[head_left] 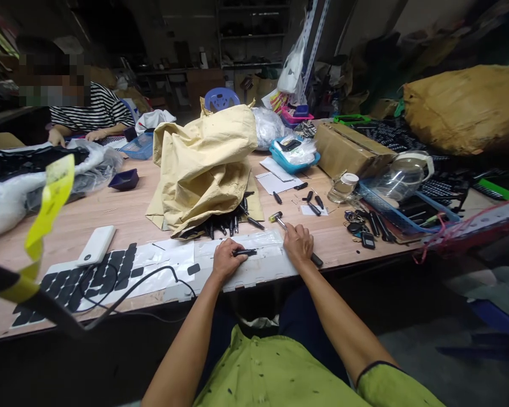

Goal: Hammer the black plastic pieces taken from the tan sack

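My left hand [225, 259] is closed on a slim black piece [246, 252], holding it low over a pale flat board [258, 268] at the table's front edge. The exact kind of this piece is too small to tell. In my right hand [298, 244] is a small hammer [281, 222]; its yellowish head points away from me and its dark handle end shows below my palm. Just beyond my hands, several similar black pieces [220, 227] spill from the mouth of a beige cloth sack [203, 164].
Loose black parts [314, 208] lie right of the sack. Farther right are keys [357, 223], a clear jar [343, 187], a blue basket [439, 217] and a cardboard box [350, 150]. A white power bank [96, 245] and cable lie left. Another person [95, 110] sits at far left.
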`<action>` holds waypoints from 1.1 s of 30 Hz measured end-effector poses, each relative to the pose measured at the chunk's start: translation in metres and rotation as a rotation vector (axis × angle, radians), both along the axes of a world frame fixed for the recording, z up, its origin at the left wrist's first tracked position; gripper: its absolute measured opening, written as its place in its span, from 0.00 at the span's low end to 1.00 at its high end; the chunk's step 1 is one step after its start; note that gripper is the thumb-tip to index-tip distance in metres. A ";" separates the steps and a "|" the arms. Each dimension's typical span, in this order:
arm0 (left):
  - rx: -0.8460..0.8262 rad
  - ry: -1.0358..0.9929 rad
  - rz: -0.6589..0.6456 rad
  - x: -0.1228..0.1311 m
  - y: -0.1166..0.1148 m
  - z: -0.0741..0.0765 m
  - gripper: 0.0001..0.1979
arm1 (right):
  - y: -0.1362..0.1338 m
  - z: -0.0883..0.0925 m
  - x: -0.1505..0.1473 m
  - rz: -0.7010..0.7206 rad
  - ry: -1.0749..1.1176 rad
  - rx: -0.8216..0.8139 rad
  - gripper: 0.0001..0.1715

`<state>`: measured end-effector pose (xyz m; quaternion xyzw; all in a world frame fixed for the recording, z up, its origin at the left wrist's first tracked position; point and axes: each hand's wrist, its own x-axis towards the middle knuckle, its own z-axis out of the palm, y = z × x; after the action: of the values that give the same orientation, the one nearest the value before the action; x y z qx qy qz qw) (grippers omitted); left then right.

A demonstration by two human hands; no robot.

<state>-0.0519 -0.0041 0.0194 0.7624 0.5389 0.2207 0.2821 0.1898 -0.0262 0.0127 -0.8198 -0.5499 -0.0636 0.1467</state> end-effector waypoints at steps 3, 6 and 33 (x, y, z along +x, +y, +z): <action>-0.005 -0.022 -0.089 -0.007 -0.007 0.004 0.09 | 0.000 -0.003 -0.003 0.016 -0.011 0.001 0.20; 0.045 -0.063 -0.255 -0.011 -0.030 0.004 0.09 | 0.001 -0.001 -0.005 0.017 -0.016 -0.019 0.20; 0.083 0.708 -0.221 0.068 0.045 0.067 0.12 | 0.005 0.012 -0.017 -0.006 0.021 -0.098 0.21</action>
<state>0.0161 0.0413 0.0867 0.8559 0.5081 -0.0668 0.0691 0.1724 -0.0212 0.0244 -0.8282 -0.5485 -0.0283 0.1117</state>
